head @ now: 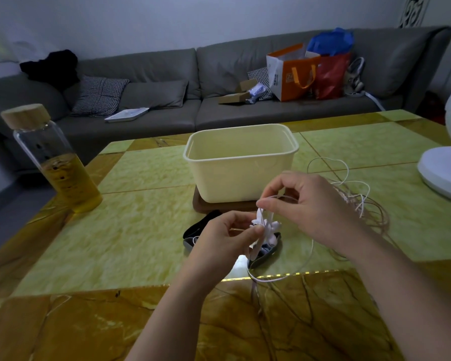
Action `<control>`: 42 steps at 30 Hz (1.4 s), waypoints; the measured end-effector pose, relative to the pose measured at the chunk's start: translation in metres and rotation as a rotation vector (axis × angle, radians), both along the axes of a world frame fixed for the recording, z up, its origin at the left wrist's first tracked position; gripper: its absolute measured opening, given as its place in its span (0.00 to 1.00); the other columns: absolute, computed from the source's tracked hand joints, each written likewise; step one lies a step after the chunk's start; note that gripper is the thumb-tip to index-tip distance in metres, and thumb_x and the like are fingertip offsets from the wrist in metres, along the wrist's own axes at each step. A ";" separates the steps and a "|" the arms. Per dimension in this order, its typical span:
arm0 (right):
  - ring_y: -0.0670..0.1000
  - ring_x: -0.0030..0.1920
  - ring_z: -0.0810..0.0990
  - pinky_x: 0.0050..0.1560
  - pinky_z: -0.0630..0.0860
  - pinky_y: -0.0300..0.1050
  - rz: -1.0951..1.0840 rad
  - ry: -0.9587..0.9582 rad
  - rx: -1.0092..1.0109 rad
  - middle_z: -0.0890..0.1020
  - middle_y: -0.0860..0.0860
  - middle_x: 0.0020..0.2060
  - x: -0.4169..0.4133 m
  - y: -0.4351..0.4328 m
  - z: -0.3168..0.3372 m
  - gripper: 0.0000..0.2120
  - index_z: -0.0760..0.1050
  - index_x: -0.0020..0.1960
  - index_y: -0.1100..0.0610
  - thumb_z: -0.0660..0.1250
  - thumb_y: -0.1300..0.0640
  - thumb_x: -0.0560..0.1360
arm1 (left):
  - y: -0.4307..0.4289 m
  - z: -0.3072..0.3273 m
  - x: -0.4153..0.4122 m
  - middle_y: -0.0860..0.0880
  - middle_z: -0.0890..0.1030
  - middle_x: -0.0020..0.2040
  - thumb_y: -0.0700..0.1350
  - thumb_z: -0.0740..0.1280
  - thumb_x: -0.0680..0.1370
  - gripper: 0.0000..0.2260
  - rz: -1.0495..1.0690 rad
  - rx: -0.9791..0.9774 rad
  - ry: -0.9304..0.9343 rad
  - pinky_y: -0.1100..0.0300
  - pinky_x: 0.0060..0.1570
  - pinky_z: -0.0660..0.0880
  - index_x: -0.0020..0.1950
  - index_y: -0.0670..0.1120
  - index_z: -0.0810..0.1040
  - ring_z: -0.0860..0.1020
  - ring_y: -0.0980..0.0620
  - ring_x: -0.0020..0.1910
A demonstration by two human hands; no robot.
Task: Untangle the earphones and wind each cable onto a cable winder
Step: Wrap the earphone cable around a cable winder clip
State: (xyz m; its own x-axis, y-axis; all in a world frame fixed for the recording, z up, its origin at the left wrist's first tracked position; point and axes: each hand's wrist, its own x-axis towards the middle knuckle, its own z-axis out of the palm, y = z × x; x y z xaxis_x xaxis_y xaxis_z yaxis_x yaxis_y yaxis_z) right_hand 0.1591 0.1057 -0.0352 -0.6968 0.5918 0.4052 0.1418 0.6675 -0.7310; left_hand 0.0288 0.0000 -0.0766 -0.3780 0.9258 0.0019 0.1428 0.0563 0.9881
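Dim room, soft overall blur, wide-angle edge bending

Tub [241,165] blocks ahead; bottle [55,160] left, fan base [443,175] right.

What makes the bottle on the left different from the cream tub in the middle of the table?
The bottle is tall, narrow, clear glass; the tub is low, wide and opaque. The bottle is capped with a wooden lid and holds yellow liquid; the tub is open. Both stand upright on the table.
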 end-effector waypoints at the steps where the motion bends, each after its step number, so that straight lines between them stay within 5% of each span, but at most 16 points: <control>1: 0.36 0.31 0.74 0.33 0.68 0.27 -0.012 0.009 -0.006 0.77 0.32 0.30 -0.001 0.000 -0.002 0.04 0.79 0.39 0.49 0.73 0.53 0.71 | 0.000 0.001 0.001 0.58 0.82 0.34 0.41 0.69 0.77 0.04 -0.013 -0.001 -0.012 0.70 0.33 0.72 0.49 0.49 0.80 0.77 0.64 0.32; 3: 0.41 0.30 0.74 0.32 0.70 0.30 -0.070 0.040 -0.053 0.79 0.36 0.30 -0.001 0.004 -0.005 0.04 0.79 0.39 0.49 0.73 0.52 0.71 | -0.001 0.003 0.001 0.58 0.82 0.34 0.41 0.69 0.77 0.04 -0.038 0.009 -0.049 0.70 0.33 0.72 0.50 0.48 0.80 0.77 0.64 0.31; 6: 0.53 0.39 0.82 0.43 0.79 0.47 -0.119 0.074 -0.221 0.84 0.49 0.37 0.001 0.012 -0.008 0.06 0.80 0.40 0.50 0.74 0.49 0.68 | -0.002 0.006 0.000 0.57 0.82 0.36 0.40 0.67 0.77 0.05 -0.069 0.031 -0.106 0.70 0.34 0.72 0.51 0.47 0.80 0.77 0.63 0.32; 10: 0.41 0.31 0.80 0.32 0.72 0.32 -0.010 0.108 -0.469 0.83 0.47 0.32 0.003 0.016 -0.004 0.12 0.79 0.39 0.55 0.72 0.48 0.61 | -0.005 0.008 0.000 0.51 0.84 0.42 0.42 0.68 0.76 0.08 -0.115 0.040 -0.127 0.69 0.36 0.74 0.53 0.45 0.81 0.80 0.60 0.38; 14: 0.42 0.22 0.67 0.24 0.67 0.32 0.139 0.168 -0.836 0.79 0.49 0.27 0.013 0.024 -0.003 0.10 0.76 0.37 0.61 0.72 0.57 0.61 | -0.007 0.006 0.000 0.47 0.84 0.47 0.48 0.69 0.72 0.13 -0.194 0.018 -0.170 0.63 0.44 0.77 0.55 0.46 0.81 0.81 0.54 0.44; 19: 0.44 0.24 0.70 0.27 0.72 0.36 0.344 0.227 -1.124 0.76 0.50 0.26 0.014 0.034 -0.017 0.20 0.81 0.32 0.56 0.86 0.50 0.47 | -0.010 0.006 0.003 0.45 0.84 0.48 0.49 0.71 0.73 0.09 -0.271 0.006 -0.270 0.57 0.50 0.78 0.52 0.49 0.84 0.80 0.50 0.46; 24: 0.43 0.25 0.73 0.27 0.74 0.35 0.394 0.312 -1.165 0.76 0.50 0.28 0.008 0.032 -0.022 0.15 0.80 0.32 0.56 0.83 0.52 0.54 | -0.009 0.007 0.005 0.46 0.84 0.47 0.44 0.67 0.73 0.10 -0.287 0.024 -0.363 0.59 0.48 0.79 0.53 0.46 0.83 0.81 0.52 0.46; 26: 0.44 0.25 0.73 0.27 0.74 0.35 0.343 0.342 -1.155 0.76 0.50 0.27 0.005 0.029 -0.020 0.07 0.79 0.30 0.56 0.76 0.55 0.61 | -0.009 0.008 0.004 0.45 0.84 0.47 0.44 0.67 0.73 0.10 -0.268 0.024 -0.389 0.59 0.47 0.80 0.52 0.46 0.83 0.81 0.52 0.45; 30: 0.45 0.25 0.74 0.26 0.75 0.36 0.272 0.424 -1.163 0.76 0.52 0.27 0.001 0.026 -0.020 0.07 0.77 0.32 0.58 0.65 0.60 0.68 | -0.008 0.007 0.001 0.44 0.83 0.49 0.45 0.68 0.72 0.10 -0.238 0.010 -0.387 0.58 0.49 0.79 0.50 0.47 0.85 0.80 0.49 0.48; 37: 0.47 0.27 0.79 0.30 0.78 0.38 0.223 0.424 -1.046 0.79 0.53 0.28 -0.003 0.025 -0.022 0.09 0.80 0.30 0.55 0.66 0.60 0.68 | -0.007 0.007 -0.003 0.44 0.83 0.50 0.45 0.67 0.71 0.13 -0.209 0.009 -0.377 0.57 0.50 0.78 0.54 0.45 0.82 0.80 0.49 0.49; 42: 0.49 0.28 0.79 0.29 0.78 0.40 0.213 0.398 -1.133 0.79 0.55 0.30 -0.007 0.024 -0.029 0.04 0.78 0.36 0.60 0.68 0.59 0.66 | -0.004 0.006 -0.001 0.46 0.84 0.49 0.43 0.70 0.75 0.06 -0.165 0.117 -0.429 0.58 0.48 0.80 0.51 0.47 0.84 0.81 0.50 0.48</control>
State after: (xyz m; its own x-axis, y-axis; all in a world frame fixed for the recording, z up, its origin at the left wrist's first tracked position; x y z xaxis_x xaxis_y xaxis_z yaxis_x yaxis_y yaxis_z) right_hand 0.1519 0.1293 -0.0645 -0.7679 0.6378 -0.0590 -0.2591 -0.3935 -0.8821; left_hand 0.0283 -0.0039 -0.0708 -0.2158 0.9763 -0.0144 -0.2823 -0.0482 0.9581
